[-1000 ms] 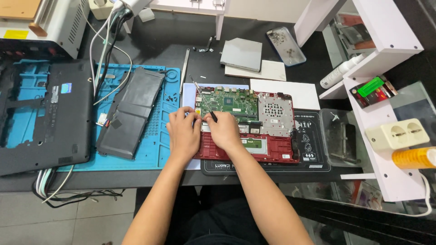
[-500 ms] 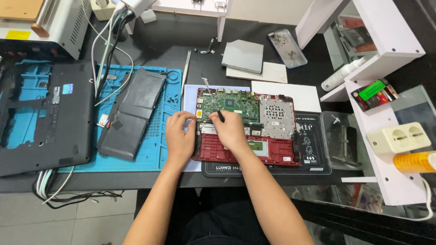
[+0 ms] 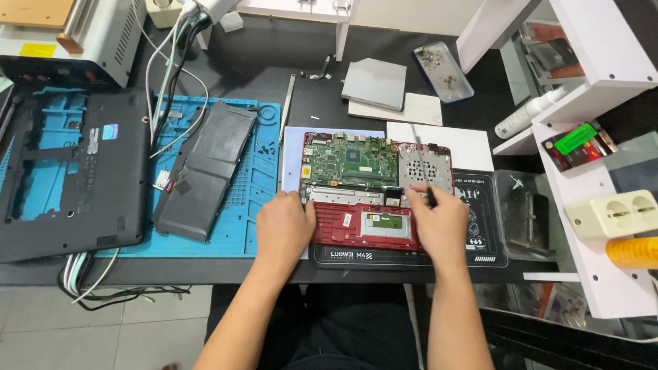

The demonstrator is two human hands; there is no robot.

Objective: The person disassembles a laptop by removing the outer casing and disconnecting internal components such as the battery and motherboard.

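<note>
Right hand (image 3: 442,223) shifted rightward, now gripping screwdriver (image 3: 423,168); left hand (image 3: 284,226) flat on laptop (image 3: 356,195).

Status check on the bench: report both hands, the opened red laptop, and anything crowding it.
Left hand flat on red laptop edge. Right hand grips screwdriver, tip over the board. Black battery on blue mat, apart to the left.

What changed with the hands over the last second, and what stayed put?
The right hand left the green board, moved to the opened red laptop's right side and now holds a thin tool upright. The left hand slid down to the laptop's left edge. The battery and the black cover did not move.
</note>
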